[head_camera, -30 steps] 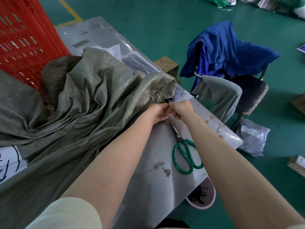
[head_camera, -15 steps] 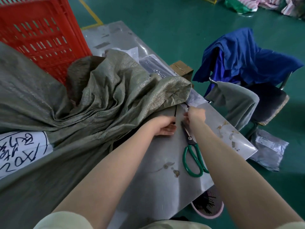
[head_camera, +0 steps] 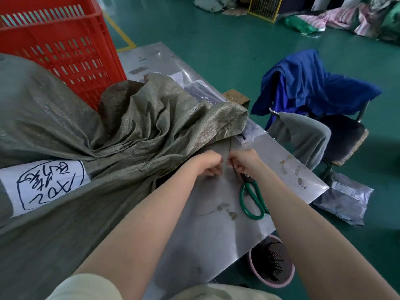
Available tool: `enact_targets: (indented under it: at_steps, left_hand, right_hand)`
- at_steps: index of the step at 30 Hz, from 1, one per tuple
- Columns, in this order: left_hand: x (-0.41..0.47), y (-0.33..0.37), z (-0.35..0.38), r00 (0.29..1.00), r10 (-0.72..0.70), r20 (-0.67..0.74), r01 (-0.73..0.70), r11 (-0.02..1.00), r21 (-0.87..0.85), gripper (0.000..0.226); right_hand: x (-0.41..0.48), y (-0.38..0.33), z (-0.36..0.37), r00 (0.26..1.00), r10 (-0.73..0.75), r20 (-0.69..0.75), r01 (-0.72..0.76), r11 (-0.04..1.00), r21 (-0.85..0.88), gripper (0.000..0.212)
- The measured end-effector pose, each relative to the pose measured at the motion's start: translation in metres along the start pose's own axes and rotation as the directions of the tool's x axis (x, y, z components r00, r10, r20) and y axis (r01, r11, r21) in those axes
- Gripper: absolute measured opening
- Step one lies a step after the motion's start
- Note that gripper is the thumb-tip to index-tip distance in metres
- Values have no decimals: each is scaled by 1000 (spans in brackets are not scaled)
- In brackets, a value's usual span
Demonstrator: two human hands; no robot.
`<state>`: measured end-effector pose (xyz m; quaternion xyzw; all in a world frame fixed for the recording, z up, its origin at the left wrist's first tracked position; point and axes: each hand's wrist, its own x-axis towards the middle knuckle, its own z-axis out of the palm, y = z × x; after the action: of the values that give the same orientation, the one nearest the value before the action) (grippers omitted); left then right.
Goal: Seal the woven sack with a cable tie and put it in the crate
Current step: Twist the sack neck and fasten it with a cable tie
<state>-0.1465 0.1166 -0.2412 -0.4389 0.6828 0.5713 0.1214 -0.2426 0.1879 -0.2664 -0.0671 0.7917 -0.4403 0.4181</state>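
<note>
Steel table (head_camera: 212,230): hands seemingly pinch cable tie (head_camera: 229,148).

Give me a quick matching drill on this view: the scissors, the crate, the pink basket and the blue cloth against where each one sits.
Things:
1. scissors
2. red crate
3. pink basket
4. blue cloth

Places:
A. draped over the chair
B. flat on the metal table, under the right hand
C. on the floor below the table's near edge
D. behind the woven sack, on the left

Pairs: 1-B, 2-D, 3-C, 4-A
</note>
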Motion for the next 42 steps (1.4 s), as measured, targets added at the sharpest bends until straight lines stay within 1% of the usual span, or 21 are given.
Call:
enact_targets:
  at_steps: [2, 5, 7, 10, 12, 14, 16, 18, 20, 21, 23, 25, 26, 27, 29, 30, 32, 34, 36, 39, 42]
  left_hand:
    - [-2, 2, 1, 997, 25, -73, -36, 988, -151, 23]
    - [-7, -3, 0, 985, 85, -147, -98, 992, -83, 17]
    - [-12, -9, -2, 987, 87, -138, -100, 991, -93, 21]
    - [-19, -22, -6, 989, 64, -133, -79, 990, -113, 21]
    - [-27, -31, -11, 993, 29, -117, -37, 997, -62, 9]
    - [-37, -38, -17, 999, -23, -30, 24, 999, 38, 8]
    - [-48, -44, -23, 995, -81, 58, 73, 990, 123, 16]
    - [-58, -43, -27, 997, -68, 45, 55, 969, 240, 9]
    - [-69, -40, -30, 985, 110, -131, -43, 899, 436, 18]
    - [-75, -37, -32, 940, 240, -244, -90, 862, 499, 23]
    - [-92, -34, -37, 787, 477, -391, -172, 779, 603, 29]
    - [-102, -37, -43, 647, 631, -428, -87, 618, 781, 42]
    - [-102, -41, -47, 624, 657, -424, 4, 540, 842, 52]
    - [-100, -46, -51, 639, 638, -430, 101, 485, 869, 63]
    - [-97, -58, -60, 730, 514, -451, 259, 403, 878, 85]
    - [-94, -64, -64, 769, 446, -457, 322, 347, 881, 91]
    - [-89, -75, -72, 810, 356, -466, 383, 281, 880, 91]
    - [-88, -81, -78, 813, 335, -476, 391, 291, 873, 84]
    - [-87, -84, -82, 783, 367, -503, 394, 332, 857, 77]
    - [-88, -79, -94, 714, 404, -572, 388, 451, 804, 71]
    - [-94, -72, -109, 698, 373, -611, 337, 582, 740, 79]
  right_hand:
    - [-23, 1, 3, 984, -1, 179, 13, 998, -69, 22]
    - [-43, 5, 7, 910, 9, 415, 58, 987, -148, 9]
    - [-46, 10, 8, 888, 24, 460, 58, 985, -164, 6]
    - [-45, 15, 11, 933, 45, 356, -9, 995, -102, 9]
    - [-43, 17, 17, 973, 12, 229, -29, 997, 73, 13]
    - [-44, 13, 22, 987, -46, 153, 9, 973, 232, 9]
    - [-47, 10, 31, 988, -128, 90, 105, 968, 229, 11]
    - [-47, 13, 40, 980, -195, 34, 188, 971, 145, 17]
    - [-43, 19, 50, 974, -221, 53, 220, 975, 39, 22]
    - [-42, 23, 54, 973, -218, 77, 222, 974, -35, 20]
    - [-43, 27, 60, 972, -186, 147, 209, 965, -161, 20]
    - [-49, 28, 67, 965, -130, 228, 182, 957, -225, 26]
    - [-52, 27, 72, 961, -87, 261, 156, 954, -255, 29]
    - [-56, 27, 76, 957, -35, 288, 121, 950, -288, 31]
    - [-61, 25, 87, 939, 74, 335, 51, 936, -349, 29]
    - [-62, 24, 91, 928, 117, 353, 22, 930, -366, 28]
    - [-65, 22, 102, 907, 162, 388, 0, 923, -386, 27]
    - [-66, 20, 113, 896, 165, 412, 19, 913, -409, 30]
    - [-67, 18, 122, 892, 160, 423, 31, 912, -409, 34]
    - [-72, 13, 126, 843, 240, 481, -1, 895, -445, 36]
    - [-79, 7, 125, 780, 366, 508, -20, 826, -564, 35]
